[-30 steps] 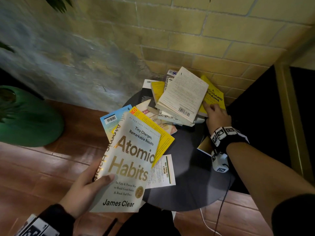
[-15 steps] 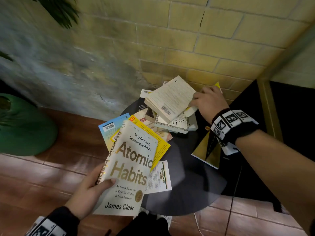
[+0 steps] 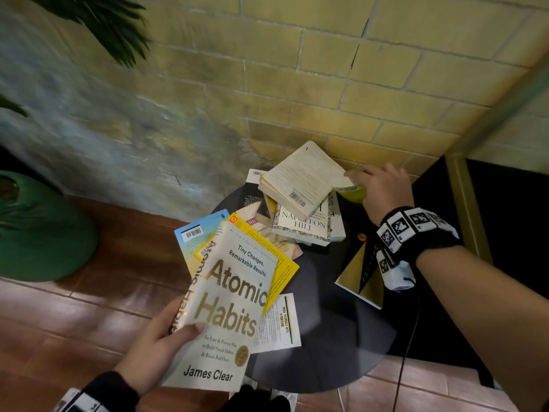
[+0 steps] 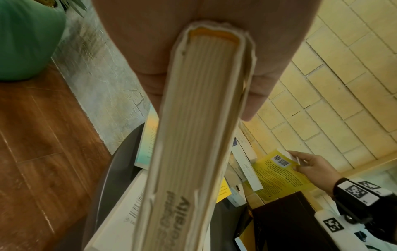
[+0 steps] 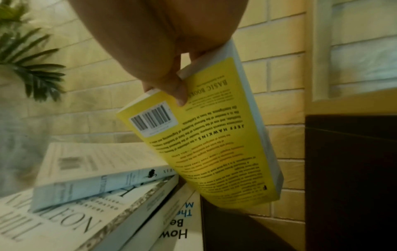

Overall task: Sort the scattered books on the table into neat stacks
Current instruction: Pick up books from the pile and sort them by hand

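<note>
My left hand (image 3: 154,346) grips the white "Atomic Habits" book (image 3: 225,310) by its spine, above the near left edge of the round dark table (image 3: 332,346); the book's page edge (image 4: 193,135) fills the left wrist view. My right hand (image 3: 383,191) pinches a yellow paperback (image 5: 206,139) by one end and holds it lifted beside the far pile; it shows yellow (image 4: 277,176) in the left wrist view too. A pale book (image 3: 300,179) lies face down on top of the "Napoleon Hill" book (image 3: 303,224). More books lie fanned under the white one.
A black and gold book (image 3: 359,272) overhangs the table's right side under my right wrist. A brick wall (image 3: 326,84) stands close behind. A green pot (image 3: 38,227) sits on the wooden floor at left. A dark cabinet (image 3: 490,233) is at right.
My right hand has pulled the yellow paperback out from under the pale book and raised it towards the wall. The left hand has kept the white book almost still.
</note>
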The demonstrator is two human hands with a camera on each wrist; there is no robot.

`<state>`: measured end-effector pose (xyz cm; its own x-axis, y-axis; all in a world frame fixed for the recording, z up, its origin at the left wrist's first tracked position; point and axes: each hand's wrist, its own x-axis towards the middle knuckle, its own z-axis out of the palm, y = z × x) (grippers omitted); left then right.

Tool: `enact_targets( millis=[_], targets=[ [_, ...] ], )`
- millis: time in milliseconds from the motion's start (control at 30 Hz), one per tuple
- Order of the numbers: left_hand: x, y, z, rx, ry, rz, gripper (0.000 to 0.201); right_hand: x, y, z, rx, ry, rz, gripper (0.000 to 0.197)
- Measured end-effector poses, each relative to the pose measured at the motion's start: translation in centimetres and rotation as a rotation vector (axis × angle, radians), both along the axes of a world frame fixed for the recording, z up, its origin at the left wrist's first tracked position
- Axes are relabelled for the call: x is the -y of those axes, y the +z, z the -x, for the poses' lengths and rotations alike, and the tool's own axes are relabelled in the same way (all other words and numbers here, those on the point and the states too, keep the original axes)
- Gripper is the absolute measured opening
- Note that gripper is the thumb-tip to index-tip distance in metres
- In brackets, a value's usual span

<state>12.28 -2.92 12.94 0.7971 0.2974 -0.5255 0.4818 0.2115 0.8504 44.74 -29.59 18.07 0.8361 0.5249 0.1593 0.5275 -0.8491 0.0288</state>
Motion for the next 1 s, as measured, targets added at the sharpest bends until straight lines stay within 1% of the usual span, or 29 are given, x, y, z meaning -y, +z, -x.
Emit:
enact_targets(
  millis=[67, 100, 167, 200, 267, 300, 400, 500, 567, 633, 700, 733, 800, 833, 933, 1000],
  targets=[
    [0.0, 0.0, -0.1, 0.002, 0.000, -0.005, 0.037, 0.4, 0.1, 0.2, 0.001, -0.040, -0.036, 0.063],
    [0.0, 0.0, -0.1, 0.011, -0.006, -0.002, 0.043, 0.6, 0.3, 0.3, 0.003, -0.052, -0.039, 0.062],
    [0.0, 0.2, -0.1, 0.014, -0.020, 0.007, 0.065, 1.2, 0.9, 0.6, 0.012, -0.083, -0.037, 0.061],
    [0.0, 0.2, -0.2, 0.011, -0.012, 0.003, 0.064, 1.5, 1.3, 0.7, 0.019, -0.105, -0.047, 0.060],
    [0.0, 0.4, -0.2, 0.007, -0.003, 0.002, 0.044, 2.1, 2.0, 0.9, 0.043, -0.142, -0.084, 0.056],
    [0.1, 0.7, -0.3, 0.004, -0.002, 0.002, 0.039, 2.4, 2.4, 1.2, 0.069, -0.151, -0.109, 0.055],
    [0.0, 1.0, -0.4, -0.029, -0.025, 0.009, 0.036, 2.7, 3.3, 2.4, 0.172, -0.115, -0.211, 0.053],
    [0.0, 1.5, -0.3, -0.054, -0.046, 0.000, 0.033, 1.3, 3.8, 4.6, 0.235, 0.063, -0.362, 0.054],
    [-0.3, 2.0, 0.0, -0.069, -0.068, 0.008, 0.045, -0.8, 3.9, 6.1, 0.275, 0.260, -0.476, 0.051],
    [-1.1, 2.5, 0.8, -0.088, -0.064, -0.001, 0.052, -3.4, 3.2, 7.3, 0.314, 0.457, -0.572, 0.041],
    [-2.1, 3.1, 2.1, -0.078, -0.022, -0.028, 0.053, -6.0, 2.0, 8.5, 0.305, 0.589, -0.622, 0.030],
    [-2.4, 3.7, 2.8, -0.071, 0.012, -0.048, 0.049, -7.2, 1.2, 9.2, 0.285, 0.635, -0.623, 0.027],
    [-3.1, 4.5, 4.3, -0.076, 0.102, -0.079, 0.033, -9.0, -0.7, 10.7, 0.261, 0.702, -0.605, 0.028],
    [-3.5, 4.9, 5.0, -0.081, 0.155, -0.086, 0.029, -9.7, -1.6, 11.4, 0.257, 0.729, -0.589, 0.029],
    [-5.2, 5.4, 6.8, -0.120, 0.255, -0.180, 0.027, -10.9, -4.8, 13.2, 0.208, 0.815, -0.485, 0.022],
    [-6.0, 5.3, 7.6, -0.124, 0.299, -0.232, 0.028, -10.9, -7.2, 14.2, 0.149, 0.904, -0.339, 0.019]
  ],
)
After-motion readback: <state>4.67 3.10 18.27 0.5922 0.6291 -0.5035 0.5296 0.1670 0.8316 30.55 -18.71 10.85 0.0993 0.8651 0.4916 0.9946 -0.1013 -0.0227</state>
